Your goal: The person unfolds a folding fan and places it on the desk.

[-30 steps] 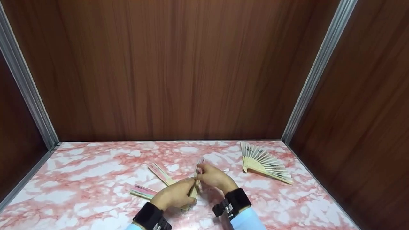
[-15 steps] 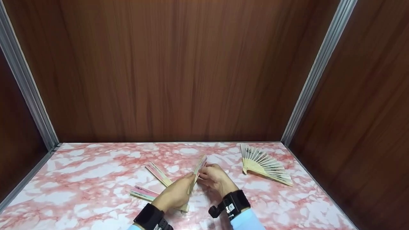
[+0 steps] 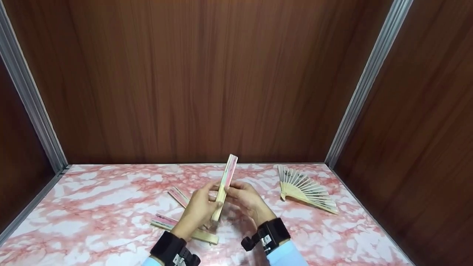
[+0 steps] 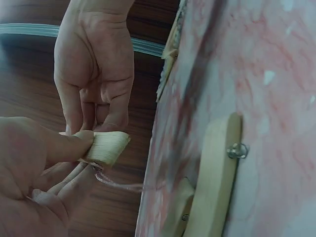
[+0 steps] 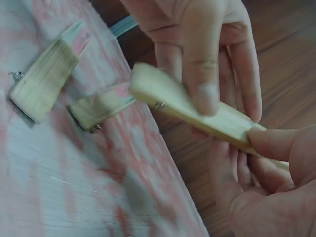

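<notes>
To your left, a dark brown wood-grain side wall (image 3: 16, 155) meets a grey metal post (image 3: 33, 96). A brown wood-grain back wall (image 3: 207, 81) runs along the back edge of the pink-and-white marbled tabletop (image 3: 99, 199) to a second grey metal post (image 3: 369, 85) and a dark brown right-hand wall (image 3: 417, 129).

Held up above the tabletop's middle is your folded pale-wood fan with a pink-and-green patterned upper half (image 3: 226, 177). It is tilted, its top leaning toward the back edge and slightly right. Your left hand (image 3: 201, 203) grips its plain lower part between thumb and fingers; your right hand (image 3: 247, 199) pinches it near the middle, fingers curled. A metal pin shows near its lower end in the right-wrist view.

The tabletop's left edge is well apart from a folded pale-wood fan with a pink strip (image 3: 164, 221). A second folded pink-striped fan (image 3: 178, 197) lies just behind it, partly hidden by your left hand. A stretch of marbled surface separates your right hand from a spread pale-wood fan with slim ribs (image 3: 297, 192), near the back right corner.
</notes>
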`<state>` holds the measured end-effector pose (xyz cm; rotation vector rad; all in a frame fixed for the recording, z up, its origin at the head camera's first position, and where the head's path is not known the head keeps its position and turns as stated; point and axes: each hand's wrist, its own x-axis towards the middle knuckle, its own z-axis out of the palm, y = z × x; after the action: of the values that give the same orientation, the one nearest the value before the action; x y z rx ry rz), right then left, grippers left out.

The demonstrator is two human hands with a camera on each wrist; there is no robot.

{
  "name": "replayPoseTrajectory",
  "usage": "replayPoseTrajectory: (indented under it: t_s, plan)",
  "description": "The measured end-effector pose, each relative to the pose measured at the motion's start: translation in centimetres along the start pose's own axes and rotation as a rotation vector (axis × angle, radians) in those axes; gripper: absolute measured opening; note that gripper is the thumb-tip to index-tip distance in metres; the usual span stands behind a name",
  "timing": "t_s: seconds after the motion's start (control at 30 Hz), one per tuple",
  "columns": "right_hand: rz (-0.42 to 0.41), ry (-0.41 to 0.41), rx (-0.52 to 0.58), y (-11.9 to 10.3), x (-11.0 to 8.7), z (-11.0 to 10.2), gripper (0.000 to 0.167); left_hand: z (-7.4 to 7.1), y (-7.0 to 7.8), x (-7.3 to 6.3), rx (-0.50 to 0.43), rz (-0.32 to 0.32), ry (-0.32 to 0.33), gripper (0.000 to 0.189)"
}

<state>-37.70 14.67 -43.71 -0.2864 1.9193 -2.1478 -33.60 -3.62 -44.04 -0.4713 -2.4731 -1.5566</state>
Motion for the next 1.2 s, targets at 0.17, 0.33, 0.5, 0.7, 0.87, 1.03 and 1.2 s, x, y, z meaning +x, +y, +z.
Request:
replayPoseTrajectory:
  t_s: [0.17,0.33,0.5,0.7,0.87,1.03,1.2]
  plan:
    - [-0.081,-0.012,-0.004,-1.2,-0.2,0.4,0.027,-0.3,0.3,0.3,-0.058,0.025,0.072,0.051]
    - [-0.116,-0.026,-0.003,-2.2,-0.5,0.8,0.024,-0.8,0.8,0.3,-0.064,0.039,0.132,0.033]
    - [-0.136,-0.028,-0.014,-3.0,-0.9,0.9,0.024,-1.0,1.5,0.2,-0.07,0.049,0.148,0.03]
    - [-0.148,-0.026,-0.034,-3.3,-1.0,0.9,0.025,-1.0,1.8,0.2,-0.09,0.039,0.167,0.03]
    - [-0.159,-0.039,-0.048,-3.4,-1.1,1.0,0.021,-1.0,1.8,0.1,-0.098,0.039,0.175,0.03]
    - [-0.149,-0.029,-0.055,-3.5,-1.1,1.0,0.027,-1.1,1.9,0.1,-0.122,0.003,0.18,0.027]
    - [-0.152,-0.022,-0.072,-3.8,-1.4,1.2,0.031,-1.2,2.3,-0.1,-0.241,-0.04,0.165,0.025]
